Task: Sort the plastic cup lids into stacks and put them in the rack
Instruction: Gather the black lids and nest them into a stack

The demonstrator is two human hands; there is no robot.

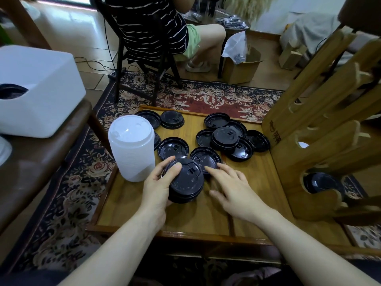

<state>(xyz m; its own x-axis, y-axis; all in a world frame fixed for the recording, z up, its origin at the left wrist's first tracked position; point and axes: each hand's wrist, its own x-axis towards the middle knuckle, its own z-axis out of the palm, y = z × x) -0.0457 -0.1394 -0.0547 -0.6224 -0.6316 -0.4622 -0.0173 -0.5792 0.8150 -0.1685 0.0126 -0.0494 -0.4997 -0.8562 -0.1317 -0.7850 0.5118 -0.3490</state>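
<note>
**Black lid stack held at the tabletop's near middle**

I saw the stack of black lids (185, 182) sitting on the wooden tabletop (132, 205), with my left hand (159, 187) curled around its left side, thumb lying on the top lid. My right hand (235, 189) was just right of the stack, fingers spread and relaxed, grasping nothing, fingertips reaching toward a single black lid (204, 158) lying just behind the stack. Farther behind the stack, loose black lids (226, 137) lay scattered and overlapping. Left of the stack, a tall stack of white lids (132, 147) stood upright. To the stack's right rose the wooden rack (321, 129), with black lids (320, 182) showing in its lowest opening. Well beyond the stack, a person in a striped shirt (152, 27) sat on a chair.
</note>
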